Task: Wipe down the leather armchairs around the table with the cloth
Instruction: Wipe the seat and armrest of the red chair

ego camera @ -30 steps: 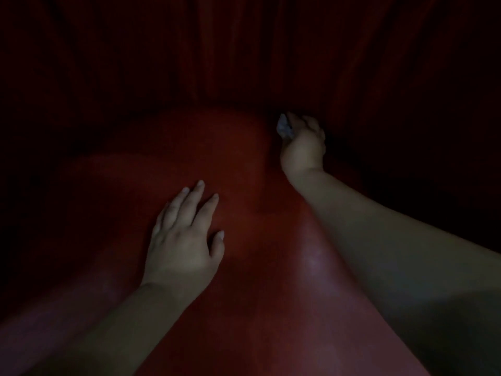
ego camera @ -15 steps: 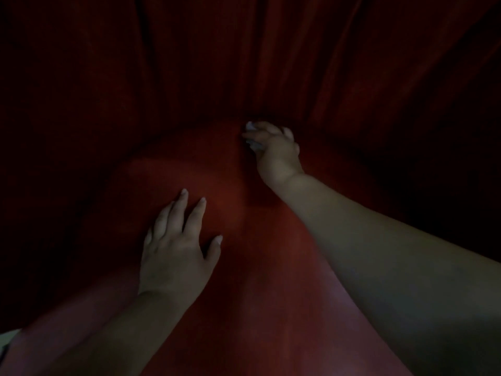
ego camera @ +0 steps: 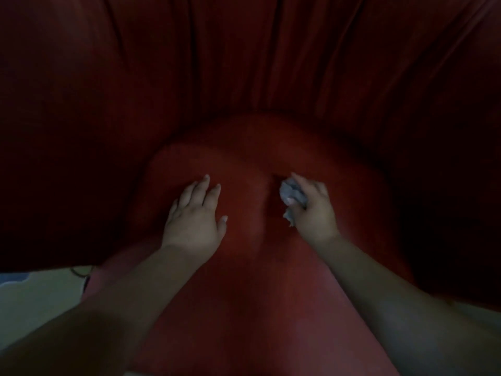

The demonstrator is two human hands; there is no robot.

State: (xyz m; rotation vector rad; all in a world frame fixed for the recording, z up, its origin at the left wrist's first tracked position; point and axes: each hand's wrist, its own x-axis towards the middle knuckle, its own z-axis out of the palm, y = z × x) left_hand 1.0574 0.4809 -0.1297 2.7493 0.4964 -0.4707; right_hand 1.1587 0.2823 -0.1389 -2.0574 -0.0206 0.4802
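Cloth (ego camera: 291,193) bunched inside right-hand grip (ego camera: 311,210)

No text, label, brand, number or sign can be read anywhere in the head view. The frame is dim, and nothing legible shows on any surface in it.
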